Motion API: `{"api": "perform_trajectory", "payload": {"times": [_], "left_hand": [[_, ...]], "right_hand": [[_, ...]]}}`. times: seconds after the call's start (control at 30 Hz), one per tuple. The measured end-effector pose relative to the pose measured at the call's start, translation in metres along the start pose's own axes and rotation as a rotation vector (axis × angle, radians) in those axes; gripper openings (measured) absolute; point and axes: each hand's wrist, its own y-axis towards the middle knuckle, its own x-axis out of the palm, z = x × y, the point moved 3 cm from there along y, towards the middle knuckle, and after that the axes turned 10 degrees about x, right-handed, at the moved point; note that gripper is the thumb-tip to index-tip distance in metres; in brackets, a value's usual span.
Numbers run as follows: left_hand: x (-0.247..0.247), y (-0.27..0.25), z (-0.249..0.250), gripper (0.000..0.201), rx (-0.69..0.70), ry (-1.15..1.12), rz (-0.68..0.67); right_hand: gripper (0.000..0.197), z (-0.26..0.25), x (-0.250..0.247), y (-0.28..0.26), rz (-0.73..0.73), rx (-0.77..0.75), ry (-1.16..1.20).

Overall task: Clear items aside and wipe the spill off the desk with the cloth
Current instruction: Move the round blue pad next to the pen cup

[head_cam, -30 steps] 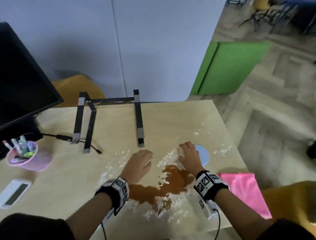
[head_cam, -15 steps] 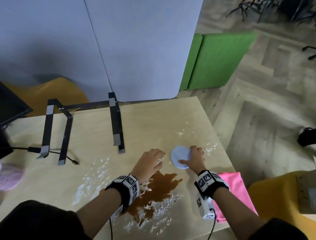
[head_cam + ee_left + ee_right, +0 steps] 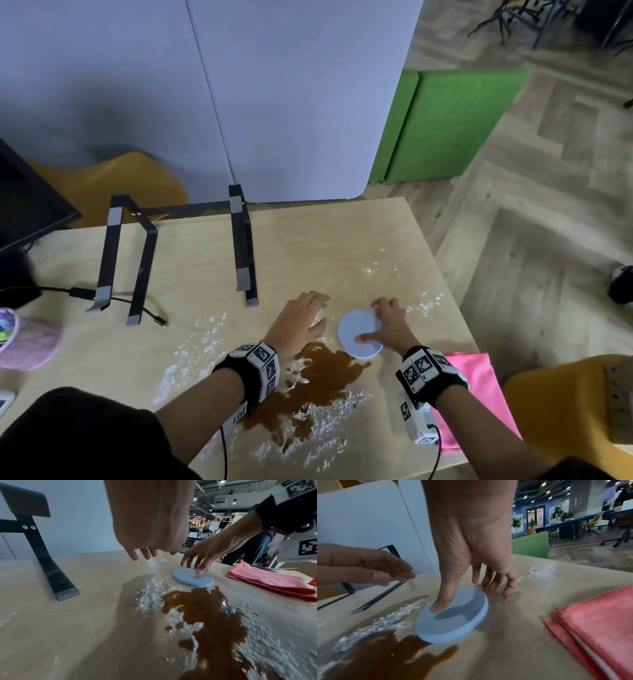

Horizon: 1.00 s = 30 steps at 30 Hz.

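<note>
A brown liquid spill (image 3: 322,380) ringed with white powder (image 3: 195,353) spreads across the wooden desk (image 3: 308,246) in front of me. A round pale-blue disc (image 3: 356,337) lies flat at the spill's far right edge, touching the liquid (image 3: 385,653). My right hand (image 3: 371,322) presses its thumb on the disc's top (image 3: 453,622), its straight fingers touching the desk just beyond the disc. My left hand (image 3: 318,308) hovers empty, fingers extended, just left of the disc. A folded pink cloth (image 3: 479,387) lies at the desk's right edge, beside my right wrist.
A black laptop stand (image 3: 239,246) sits behind the hands, with a cable (image 3: 113,301) by its left feet. A pink pen cup (image 3: 24,339) and a dark monitor (image 3: 27,198) are at the far left. A yellow chair (image 3: 565,404) stands off the desk's right edge.
My right hand moved from the disc's left side to its right and set its thumb on top. The disc sits slightly nearer me. My left hand stayed beside it.
</note>
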Motion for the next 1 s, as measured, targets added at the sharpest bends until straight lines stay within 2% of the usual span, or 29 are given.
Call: {"api": "perform_trajectory", "payload": {"times": [0.13,0.23,0.43,0.57,0.77,0.9,1.0], "left_hand": [[0.002,-0.002,-0.002,0.044,0.015,0.003,-0.010],[0.005,-0.004,-0.001,0.043,0.045,0.016,-0.015],[0.005,-0.004,0.001,0.043,0.033,-0.010,-0.005],[0.004,-0.005,0.001,0.043,0.040,-0.012,-0.007],[0.003,-0.003,-0.002,0.041,0.032,-0.023,-0.018],[0.003,0.002,0.000,0.038,0.048,-0.023,-0.032],[0.002,0.007,0.003,0.039,0.031,-0.038,-0.041]], "right_hand": [[0.110,-0.005,0.001,-0.010,-0.094,-0.143,-0.296],[0.112,-0.009,0.004,-0.007,-0.090,-0.187,-0.435],[0.108,-0.017,0.001,-0.003,-0.123,-0.121,-0.401],[0.110,-0.014,-0.001,0.001,-0.065,-0.104,-0.375],[0.093,-0.003,-0.011,0.000,-0.080,-0.103,-0.096],[0.064,-0.004,-0.027,-0.004,-0.088,-0.157,0.137],[0.046,-0.012,-0.038,-0.010,-0.082,-0.191,0.218]]}}
